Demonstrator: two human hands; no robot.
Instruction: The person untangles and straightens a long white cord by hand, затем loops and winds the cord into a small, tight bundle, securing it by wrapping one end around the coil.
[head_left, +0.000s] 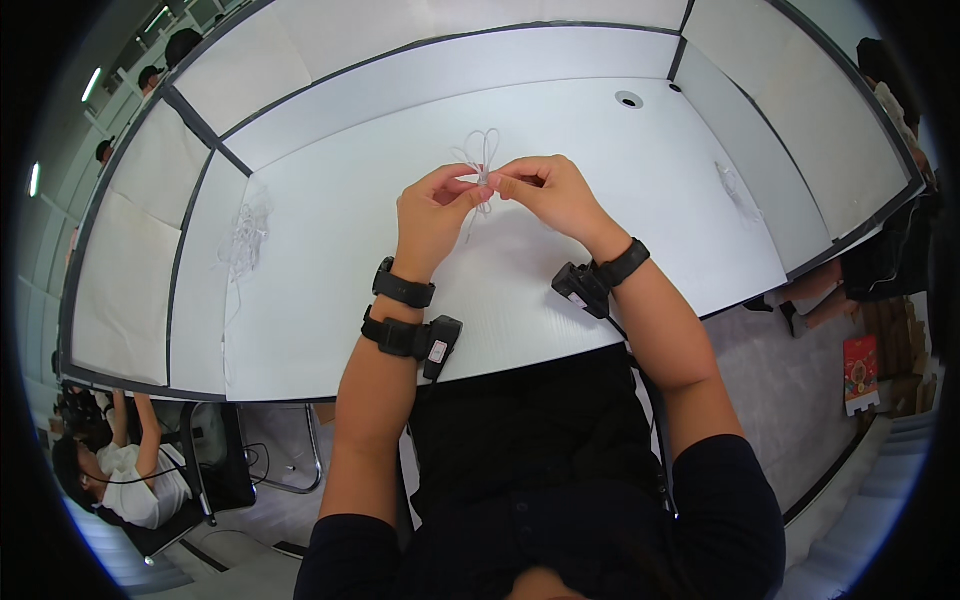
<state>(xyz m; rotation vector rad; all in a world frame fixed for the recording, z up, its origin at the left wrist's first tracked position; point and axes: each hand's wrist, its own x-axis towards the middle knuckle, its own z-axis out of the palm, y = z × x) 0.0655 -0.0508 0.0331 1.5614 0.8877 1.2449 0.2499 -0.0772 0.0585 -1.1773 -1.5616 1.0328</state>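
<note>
A bundle of thin white cord (484, 154) stands between my hands over the white desk, its loops fanning upward and a loose end hanging below. My left hand (441, 206) pinches the bundle's middle between thumb and fingers. From the other side my right hand (551, 191) has its thumb and forefinger closed at the same narrow waist, where the cord looks wrapped. Fingers hide part of that waist. Black straps with small devices circle both wrists.
The white desk (337, 225) has grey-edged partitions (465, 60) on three sides. Tangled white cords (247, 232) lie at its left edge. A clear plastic bag or cord bundle (727, 184) lies by the right partition. A cable grommet (629, 100) is at the back right. A person (142, 480) sits at lower left.
</note>
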